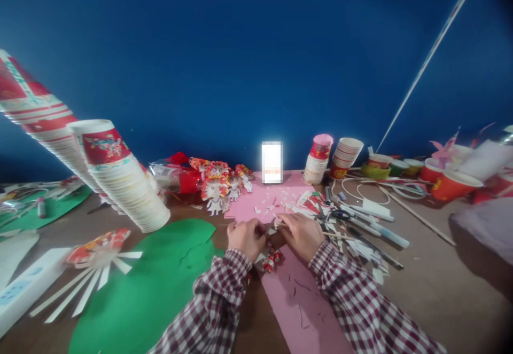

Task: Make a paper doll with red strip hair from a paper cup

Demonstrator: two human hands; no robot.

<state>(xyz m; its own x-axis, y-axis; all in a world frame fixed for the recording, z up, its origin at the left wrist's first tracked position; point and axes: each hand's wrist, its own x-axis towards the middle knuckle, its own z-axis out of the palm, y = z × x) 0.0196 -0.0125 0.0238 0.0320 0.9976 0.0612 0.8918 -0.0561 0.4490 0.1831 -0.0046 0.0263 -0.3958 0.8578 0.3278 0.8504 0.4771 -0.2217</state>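
My left hand [246, 235] and my right hand [300, 232] meet over the pink paper, fingers closed and pinched close together. Just beneath them hangs a small red, white and yellow patterned paper cutout [272, 259], which both hands appear to grip at its upper part. The fingertips partly hide the held edge. Pale paper scraps [266, 199] lie scattered on the pink paper [298, 295] past my fingers. To the left, finished-looking paper figures [216, 196] with red and yellow manes stand together.
Leaning stacks of paper cups [120, 175] rise at the left, beside green paper [148, 284] and a cut-open cup with strips [98, 258]. Shorter cup stacks [348, 156] stand behind. Pens and scissors [340, 214] crowd the right. A glowing screen [272, 162] stands at the back.
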